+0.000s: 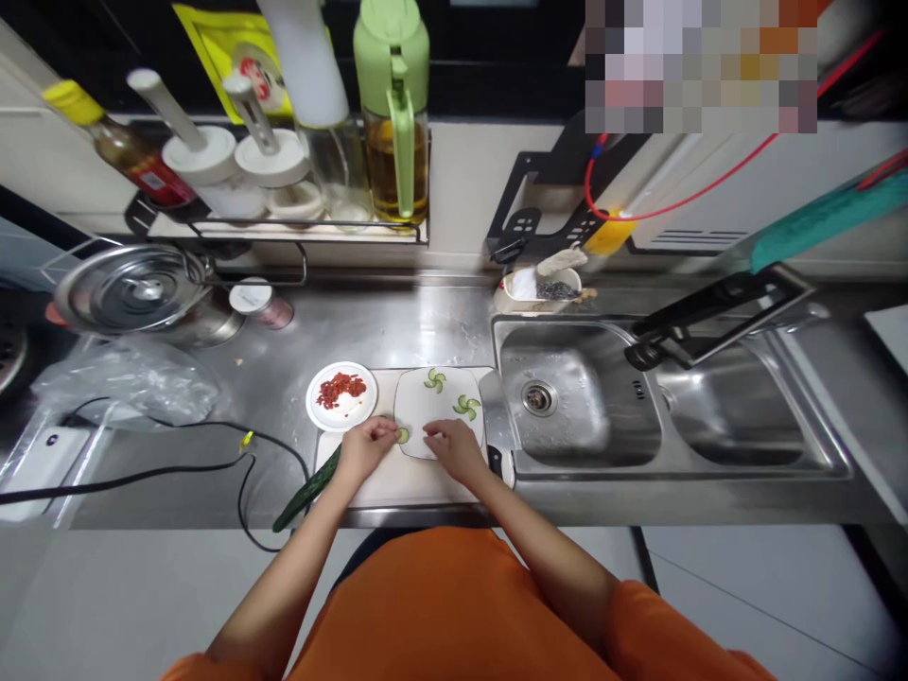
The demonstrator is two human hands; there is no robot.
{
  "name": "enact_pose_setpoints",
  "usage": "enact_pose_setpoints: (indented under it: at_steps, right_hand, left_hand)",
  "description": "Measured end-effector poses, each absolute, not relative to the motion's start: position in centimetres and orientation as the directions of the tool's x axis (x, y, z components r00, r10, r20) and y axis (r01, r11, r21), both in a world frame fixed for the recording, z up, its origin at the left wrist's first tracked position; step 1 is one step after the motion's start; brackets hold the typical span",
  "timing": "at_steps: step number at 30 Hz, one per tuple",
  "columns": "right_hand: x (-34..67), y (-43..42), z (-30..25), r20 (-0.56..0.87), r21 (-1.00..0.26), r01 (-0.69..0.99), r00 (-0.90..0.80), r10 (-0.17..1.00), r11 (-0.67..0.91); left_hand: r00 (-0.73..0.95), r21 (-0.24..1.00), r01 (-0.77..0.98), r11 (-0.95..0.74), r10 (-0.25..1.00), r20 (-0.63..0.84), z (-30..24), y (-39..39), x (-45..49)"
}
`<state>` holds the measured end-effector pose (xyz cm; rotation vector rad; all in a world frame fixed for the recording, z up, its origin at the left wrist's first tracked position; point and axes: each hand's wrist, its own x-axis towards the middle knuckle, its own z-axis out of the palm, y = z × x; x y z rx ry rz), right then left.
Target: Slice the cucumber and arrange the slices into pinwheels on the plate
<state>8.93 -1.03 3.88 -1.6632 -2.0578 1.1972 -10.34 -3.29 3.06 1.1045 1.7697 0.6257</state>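
Observation:
A white square plate (444, 424) rests on a pale cutting board (411, 478) at the counter's front edge. Two pinwheels of cucumber slices (435, 379) lie on the plate. My left hand (365, 445) is curled at the plate's near left corner, its fingertips pinched on a cucumber slice (403, 435). My right hand (454, 446) hovers over the plate's near edge with fingers bent together; what they hold, if anything, is hidden. A whole cucumber (306, 489) lies at the board's left edge under my left wrist. A round plate of chopped red chilli (341, 395) sits left of the square plate.
A double steel sink (667, 426) with a black faucet (709, 317) lies right of the board. A knife (497, 416) lies between plate and sink. At the left are a steel pot (138, 295), a plastic bag (131, 380), black cables (170, 463). Oil and condiment bottles (392, 123) stand on a back rack.

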Motion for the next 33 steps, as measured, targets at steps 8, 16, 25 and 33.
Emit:
enact_pose_setpoints:
  at_steps: [8, 16, 25, 33]
  right_hand:
    - [8.9, -0.2, 3.4, -0.441, -0.833, 0.467, -0.237, 0.866, -0.297]
    - [10.0, 0.0, 3.8, -0.401, -0.860, 0.417, -0.196, 0.895, -0.294]
    - [11.0, -0.2, 4.1, -0.424, -0.842, 0.438, -0.179, 0.888, -0.314]
    - [11.7, -0.6, 3.0, -0.455, -0.792, 0.529, -0.181, 0.872, -0.303]
  left_hand:
    - [0.008, 0.825, 0.124, 0.551, 0.831, -0.556, 3.5, -2.0, -7.4]
    - [0.017, 0.564, -0.104, 0.819, 0.569, -0.822, 3.4, -1.6, -6.5]
    - [0.130, 0.451, -0.333, 0.828, 0.514, -0.848, 3.1, -0.9, -5.4]
    - [0.034, 0.590, -0.246, 0.769, 0.615, -0.788, 1.8, -0.4, -5.1]
